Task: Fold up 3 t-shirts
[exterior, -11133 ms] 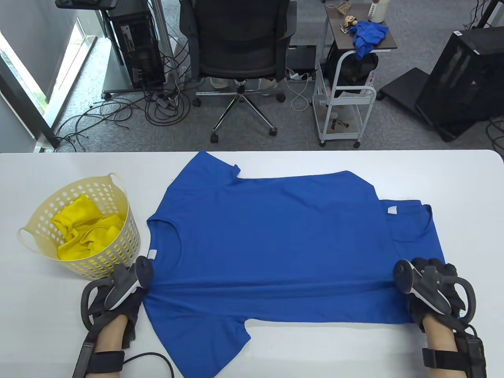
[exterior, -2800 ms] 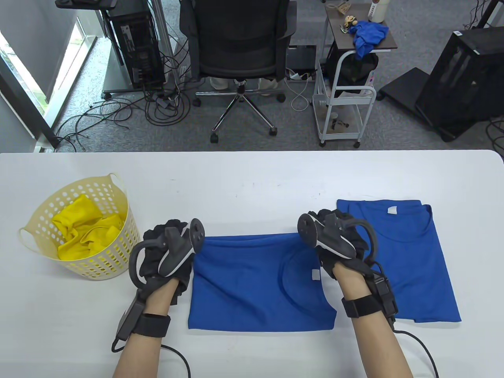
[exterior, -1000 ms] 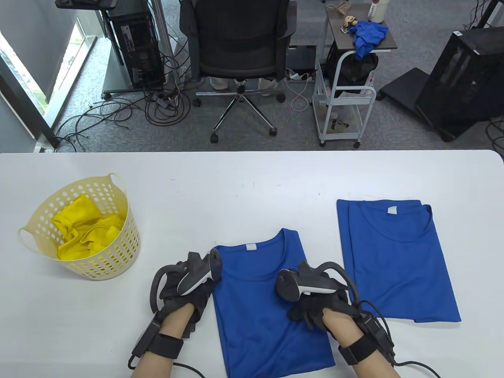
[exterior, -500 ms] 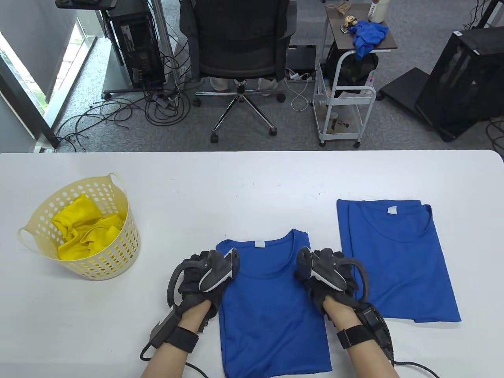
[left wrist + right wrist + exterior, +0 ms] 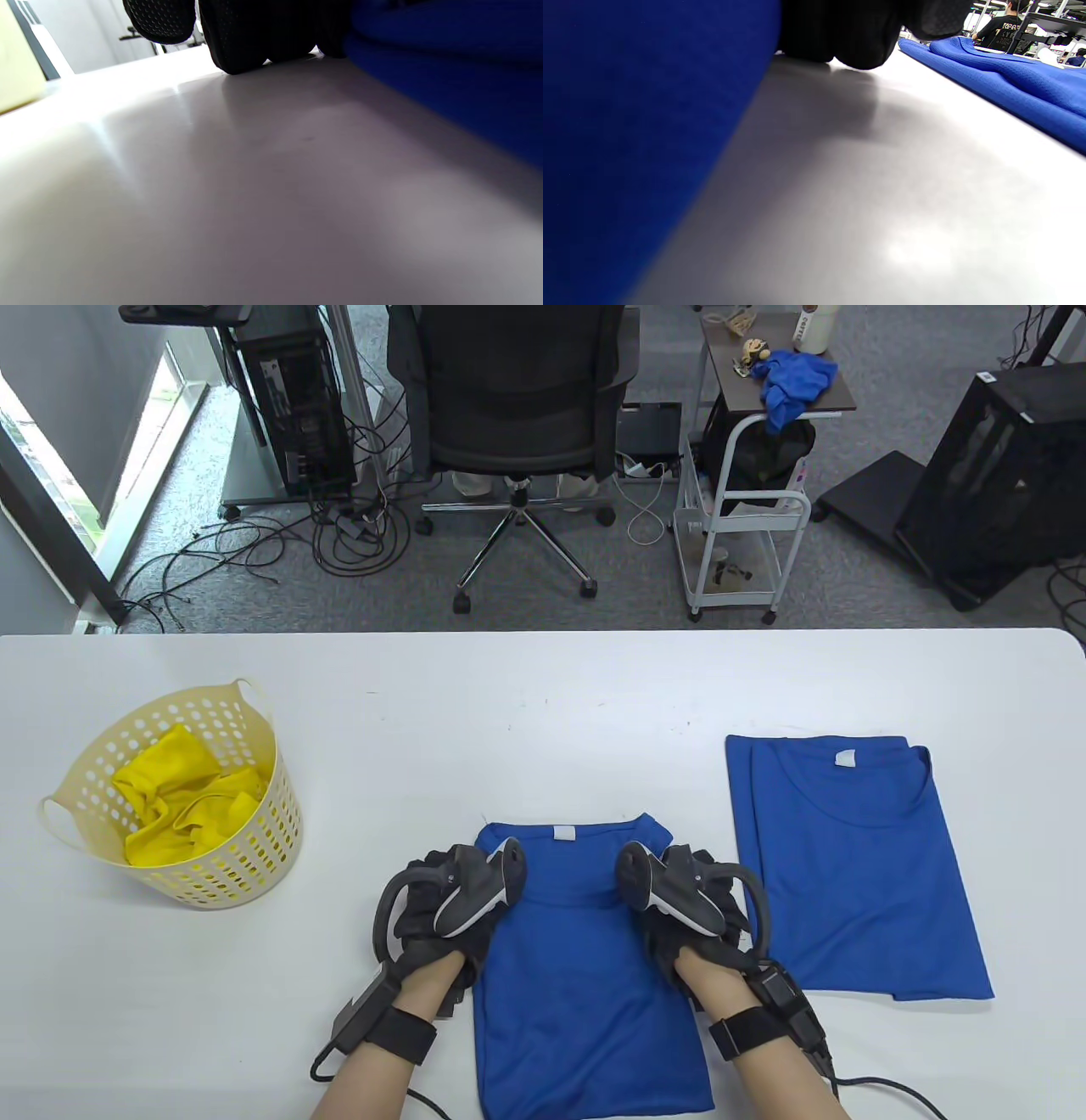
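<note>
A blue t-shirt (image 5: 585, 984), folded into a narrow strip, lies at the table's front centre with its collar and white tag (image 5: 563, 833) facing away. My left hand (image 5: 462, 899) grips its left edge near the shoulder. My right hand (image 5: 679, 899) grips the right edge opposite. In the left wrist view my fingers (image 5: 254, 38) press down on the table beside the blue cloth (image 5: 445, 84). The right wrist view shows my fingers (image 5: 848, 38) beside the cloth (image 5: 628, 127) too. A second folded blue t-shirt (image 5: 857, 865) lies flat to the right. It also shows in the right wrist view (image 5: 1001, 89).
A pale yellow perforated basket (image 5: 246, 848) stands at the left and holds a crumpled yellow t-shirt (image 5: 182, 802). The white table (image 5: 526, 712) stretches behind the shirts. An office chair (image 5: 509, 407) and a cart (image 5: 738, 517) stand beyond the far edge.
The centre shirt was folded into a strip and turned collar-away. In the last half second both hands moved inward onto its shoulder edges, and the collar end bunched slightly.
</note>
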### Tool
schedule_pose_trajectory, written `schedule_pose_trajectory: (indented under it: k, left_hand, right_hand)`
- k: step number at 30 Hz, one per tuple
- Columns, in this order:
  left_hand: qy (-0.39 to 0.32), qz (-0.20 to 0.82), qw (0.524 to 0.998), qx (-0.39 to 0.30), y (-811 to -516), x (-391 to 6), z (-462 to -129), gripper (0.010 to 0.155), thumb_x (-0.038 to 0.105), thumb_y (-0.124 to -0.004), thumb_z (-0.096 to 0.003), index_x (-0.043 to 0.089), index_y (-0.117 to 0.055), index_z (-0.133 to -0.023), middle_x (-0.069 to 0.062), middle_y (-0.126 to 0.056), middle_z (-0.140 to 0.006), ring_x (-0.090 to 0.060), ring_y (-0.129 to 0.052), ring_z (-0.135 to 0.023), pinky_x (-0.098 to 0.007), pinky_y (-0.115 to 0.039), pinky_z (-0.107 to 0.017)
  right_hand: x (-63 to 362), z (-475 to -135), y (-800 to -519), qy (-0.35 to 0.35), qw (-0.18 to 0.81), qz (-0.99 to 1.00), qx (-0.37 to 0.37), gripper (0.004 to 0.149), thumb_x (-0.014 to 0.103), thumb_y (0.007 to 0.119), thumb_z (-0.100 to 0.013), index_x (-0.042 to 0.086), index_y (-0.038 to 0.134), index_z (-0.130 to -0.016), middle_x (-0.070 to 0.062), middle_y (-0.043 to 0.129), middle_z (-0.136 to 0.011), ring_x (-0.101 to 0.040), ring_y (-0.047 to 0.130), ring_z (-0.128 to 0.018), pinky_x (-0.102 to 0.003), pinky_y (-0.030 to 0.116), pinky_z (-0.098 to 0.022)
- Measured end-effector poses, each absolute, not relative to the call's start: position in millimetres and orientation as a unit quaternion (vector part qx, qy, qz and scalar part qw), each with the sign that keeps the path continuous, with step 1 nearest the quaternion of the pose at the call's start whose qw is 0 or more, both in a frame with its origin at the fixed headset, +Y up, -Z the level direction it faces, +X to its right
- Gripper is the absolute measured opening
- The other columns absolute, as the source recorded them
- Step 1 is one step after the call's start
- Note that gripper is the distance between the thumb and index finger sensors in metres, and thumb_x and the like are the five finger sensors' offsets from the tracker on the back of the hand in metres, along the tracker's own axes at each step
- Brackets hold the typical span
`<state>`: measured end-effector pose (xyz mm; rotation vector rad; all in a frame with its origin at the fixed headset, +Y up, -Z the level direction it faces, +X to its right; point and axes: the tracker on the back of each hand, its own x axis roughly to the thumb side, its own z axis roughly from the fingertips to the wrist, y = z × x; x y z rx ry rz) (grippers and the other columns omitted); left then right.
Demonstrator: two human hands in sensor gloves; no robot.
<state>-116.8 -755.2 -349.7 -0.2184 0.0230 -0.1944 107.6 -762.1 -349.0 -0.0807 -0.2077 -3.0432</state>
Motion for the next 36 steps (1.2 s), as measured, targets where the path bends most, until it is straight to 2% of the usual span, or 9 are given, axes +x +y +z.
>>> schedule_pose_trajectory:
  k: [8,11,13,16,19,23,29,32,36]
  left_hand:
    - [0.001,-0.075,0.993,-0.087,-754,-114,-349,0.045,0.057,-0.071,-0.0427,0.036,-0.078,-0.082,0.011,-0.074,-0.098,-0.016,-0.081,-0.090,-0.048,-0.067,-0.074]
    - [-0.005,-0.066,0.997,-0.048,-744,-115,-345,0.046,0.056,-0.072,-0.0420,0.036,-0.078,-0.082,0.011,-0.074,-0.097,-0.014,-0.081,-0.090,-0.045,-0.068,-0.073]
    - [-0.015,-0.015,1.000,-0.011,-726,-112,-337,0.046,0.056,-0.072,-0.0424,0.035,-0.077,-0.083,0.011,-0.073,-0.097,-0.014,-0.081,-0.090,-0.043,-0.069,-0.074]
    - [-0.032,0.045,0.998,0.022,-705,-100,-329,0.046,0.055,-0.073,-0.0430,0.033,-0.078,-0.083,0.011,-0.075,-0.097,-0.013,-0.082,-0.089,-0.041,-0.070,-0.074]
    - [-0.053,0.068,0.996,0.035,-688,-74,-326,0.046,0.055,-0.072,-0.0432,0.033,-0.078,-0.083,0.011,-0.075,-0.097,-0.013,-0.083,-0.090,-0.040,-0.071,-0.074]
    - [-0.090,0.090,0.991,0.034,-677,-10,-327,0.046,0.054,-0.073,-0.0433,0.033,-0.078,-0.083,0.011,-0.075,-0.097,-0.013,-0.083,-0.090,-0.041,-0.071,-0.074]
    - [-0.122,0.128,0.984,0.031,-669,88,-351,0.046,0.055,-0.070,-0.0441,0.034,-0.076,-0.085,0.011,-0.073,-0.098,-0.013,-0.080,-0.092,-0.041,-0.068,-0.075]
    - [-0.119,0.128,0.983,0.049,-677,122,-376,0.048,0.056,-0.066,-0.0454,0.035,-0.072,-0.088,0.011,-0.068,-0.101,-0.014,-0.075,-0.096,-0.042,-0.064,-0.077]
    - [-0.116,0.063,0.990,0.040,-700,149,-407,0.048,0.057,-0.063,-0.0467,0.036,-0.069,-0.089,0.012,-0.065,-0.103,-0.013,-0.072,-0.098,-0.042,-0.063,-0.078]
  right_hand:
    - [104,-344,-761,-0.039,0.084,-0.994,-0.062,0.044,0.033,0.073,-0.043,0.016,0.075,-0.083,-0.013,0.074,-0.093,-0.039,0.080,-0.080,-0.056,0.065,-0.061]
    - [106,-333,-732,-0.001,0.085,-0.994,-0.065,0.045,0.032,0.073,-0.043,0.015,0.074,-0.084,-0.014,0.073,-0.093,-0.040,0.079,-0.080,-0.056,0.065,-0.061]
    - [114,-324,-703,0.042,0.078,-0.994,-0.059,0.045,0.031,0.074,-0.043,0.014,0.074,-0.084,-0.015,0.073,-0.094,-0.040,0.079,-0.081,-0.056,0.065,-0.061]
    - [133,-312,-675,0.061,0.091,-0.994,-0.030,0.045,0.031,0.074,-0.043,0.014,0.074,-0.084,-0.014,0.073,-0.095,-0.040,0.078,-0.082,-0.056,0.064,-0.062]
    - [164,-298,-651,0.068,0.121,-0.990,-0.002,0.045,0.031,0.074,-0.043,0.014,0.074,-0.085,-0.014,0.073,-0.095,-0.040,0.078,-0.082,-0.056,0.064,-0.063]
    - [218,-285,-628,0.064,0.163,-0.983,0.054,0.045,0.031,0.075,-0.043,0.015,0.075,-0.085,-0.014,0.074,-0.095,-0.040,0.079,-0.082,-0.056,0.065,-0.063]
    - [307,-299,-607,0.062,0.167,-0.972,0.155,0.045,0.031,0.075,-0.044,0.016,0.074,-0.086,-0.013,0.072,-0.097,-0.040,0.076,-0.084,-0.056,0.063,-0.064]
    - [348,-327,-616,0.110,0.149,-0.965,0.186,0.045,0.032,0.075,-0.043,0.020,0.073,-0.086,-0.010,0.071,-0.098,-0.037,0.076,-0.086,-0.055,0.062,-0.065]
    - [379,-364,-650,0.103,0.100,-0.967,0.212,0.045,0.033,0.076,-0.042,0.023,0.074,-0.085,-0.007,0.072,-0.097,-0.036,0.076,-0.086,-0.054,0.062,-0.065]
